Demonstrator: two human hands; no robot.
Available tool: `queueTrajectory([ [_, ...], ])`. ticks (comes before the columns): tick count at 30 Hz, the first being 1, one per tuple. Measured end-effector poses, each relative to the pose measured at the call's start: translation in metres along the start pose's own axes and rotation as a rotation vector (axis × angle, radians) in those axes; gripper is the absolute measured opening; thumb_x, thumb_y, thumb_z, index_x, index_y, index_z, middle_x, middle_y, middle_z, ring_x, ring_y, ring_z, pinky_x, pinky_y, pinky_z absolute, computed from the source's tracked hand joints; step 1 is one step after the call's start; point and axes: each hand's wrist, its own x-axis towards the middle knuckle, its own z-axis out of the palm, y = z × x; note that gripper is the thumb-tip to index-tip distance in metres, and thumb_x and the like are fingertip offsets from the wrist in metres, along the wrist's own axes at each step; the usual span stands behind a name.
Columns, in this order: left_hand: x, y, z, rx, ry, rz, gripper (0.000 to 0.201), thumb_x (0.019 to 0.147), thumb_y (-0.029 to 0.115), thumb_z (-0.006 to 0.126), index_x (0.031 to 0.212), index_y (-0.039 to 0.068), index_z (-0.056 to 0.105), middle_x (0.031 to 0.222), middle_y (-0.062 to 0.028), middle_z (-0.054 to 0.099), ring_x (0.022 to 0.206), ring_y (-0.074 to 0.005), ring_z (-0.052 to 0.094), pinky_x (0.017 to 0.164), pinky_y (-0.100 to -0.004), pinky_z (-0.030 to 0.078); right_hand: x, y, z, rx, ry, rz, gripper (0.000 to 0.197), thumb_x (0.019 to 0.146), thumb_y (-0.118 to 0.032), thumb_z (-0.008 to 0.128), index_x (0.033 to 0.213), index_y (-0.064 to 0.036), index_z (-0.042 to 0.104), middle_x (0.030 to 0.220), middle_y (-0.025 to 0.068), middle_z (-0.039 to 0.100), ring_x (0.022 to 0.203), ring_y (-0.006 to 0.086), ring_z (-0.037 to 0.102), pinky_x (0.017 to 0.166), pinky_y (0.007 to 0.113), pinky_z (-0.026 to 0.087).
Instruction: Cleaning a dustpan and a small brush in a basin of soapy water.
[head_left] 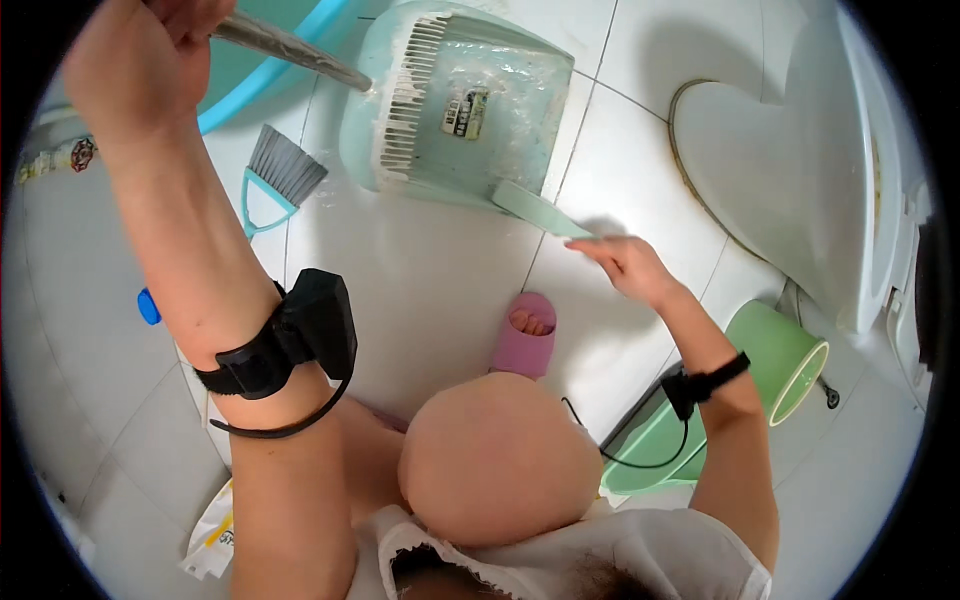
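Observation:
Up at the left, my left hand [165, 55] is closed around a metal pole [290, 50] that runs into the back of a pale green dustpan [530, 110]. The dustpan lies on the tiles, wet and whitish inside, with a row of comb teeth [410, 95] and a worn label. My right hand [635, 268] grips the end of a flat, pale green handled tool [545, 210]. The tool's far end meets the dustpan's near side; whether it has bristles I cannot tell.
A small grey-bristled broom head [275, 180] lies left of the dustpan, near a blue-rimmed basin [315, 35]. Right stands a white toilet [765, 170], with a green bucket [770, 350] and green basin [650, 450] nearer. My foot wears a pink slipper [522, 350].

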Motion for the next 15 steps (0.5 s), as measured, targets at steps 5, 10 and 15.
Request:
queueTrajectory([
  [5,-0.01,0.002,0.046,0.181,0.475,0.014,0.03,0.085,0.011,0.038,0.056,0.01,0.027,0.056,-0.001,0.022,0.05,-0.0107,0.019,0.049,-0.0263,0.018,0.007,0.012,0.013,-0.077,0.199,0.118,0.029,0.085,-0.01,0.048,0.106,-0.0228,0.063,0.083,0.0114,0.062,0.074,0.0301,0.059,0.069,0.038,0.048],
  [10,-0.006,-0.006,-0.001,-0.014,-0.064,0.04,0.031,0.087,0.014,0.038,0.059,0.01,0.029,0.057,0.0002,0.021,0.05,-0.0108,0.019,0.048,-0.0268,0.017,0.07,0.031,-0.004,0.284,0.465,0.362,0.027,0.092,-0.02,0.04,0.103,-0.0169,0.064,0.065,0.0128,0.058,0.052,0.0183,0.051,0.056,0.032,0.045],
  [15,0.001,-0.013,-0.026,-0.094,-0.206,-0.015,0.025,0.085,0.019,0.048,0.064,0.008,0.04,0.059,0.001,0.033,0.052,-0.0099,0.031,0.051,-0.0242,0.025,-0.007,0.019,0.069,0.269,0.298,0.07,0.025,0.084,-0.003,0.047,0.1,-0.0149,0.063,0.106,0.0106,0.061,0.101,0.0274,0.056,0.087,0.037,0.044],
])
